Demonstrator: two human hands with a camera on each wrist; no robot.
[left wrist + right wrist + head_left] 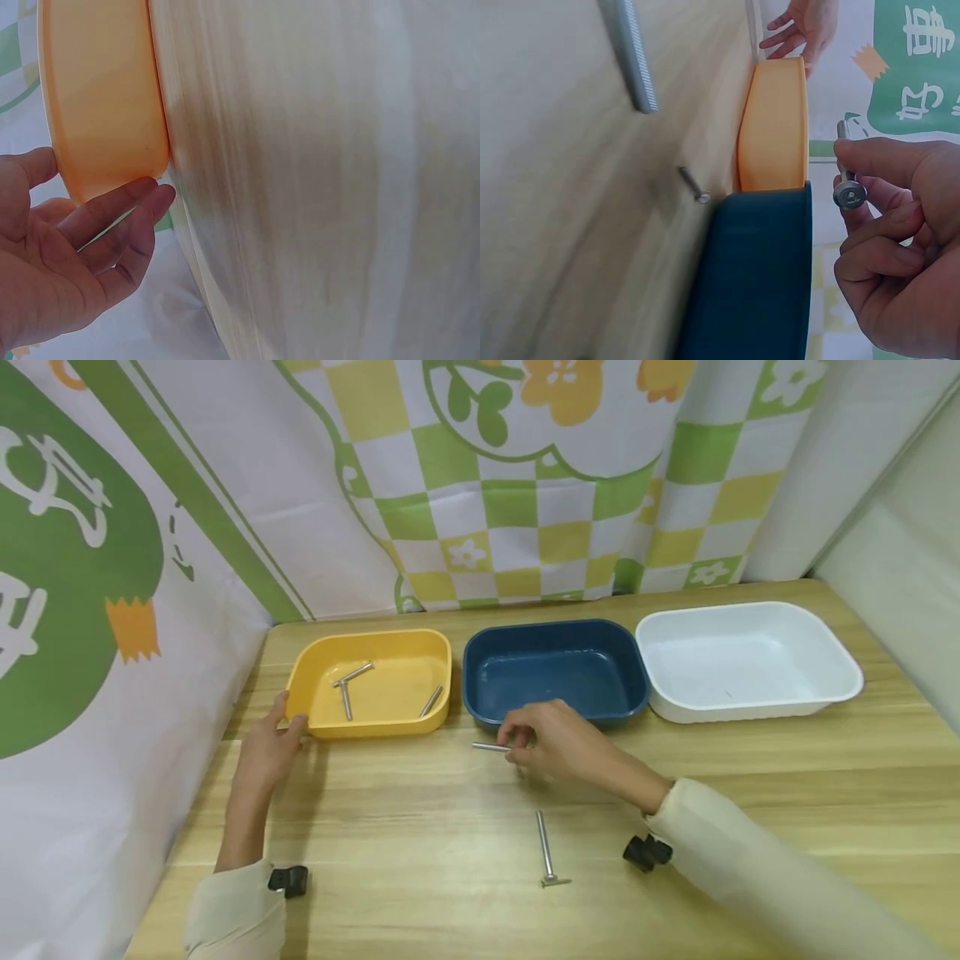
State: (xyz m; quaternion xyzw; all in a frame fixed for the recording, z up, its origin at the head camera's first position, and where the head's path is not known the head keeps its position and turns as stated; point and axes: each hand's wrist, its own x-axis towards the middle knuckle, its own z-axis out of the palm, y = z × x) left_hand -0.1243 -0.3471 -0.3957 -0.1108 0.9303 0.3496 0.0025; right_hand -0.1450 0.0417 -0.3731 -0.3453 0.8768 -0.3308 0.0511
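Observation:
My right hand (558, 743) pinches a metal bolt (846, 169) between thumb and fingers, just in front of the dark blue bin (480, 693). Its round head faces the right wrist camera. Under that hand, a second bolt (694, 185) lies on the table, mostly hidden in the head view. Nearer the front lies another bolt (545, 847) with a flat piece at its end. My left hand (266, 752) rests its spread fingers against the left front corner of the yellow bin (375, 729). Several bolts (347, 700) lie inside that yellow bin.
A white bin (757, 710) stands right of the blue one, all three in a row along the back of the wooden table (405, 852). Patterned cloth (525, 518) hangs behind them. White cloth also stands along the left side.

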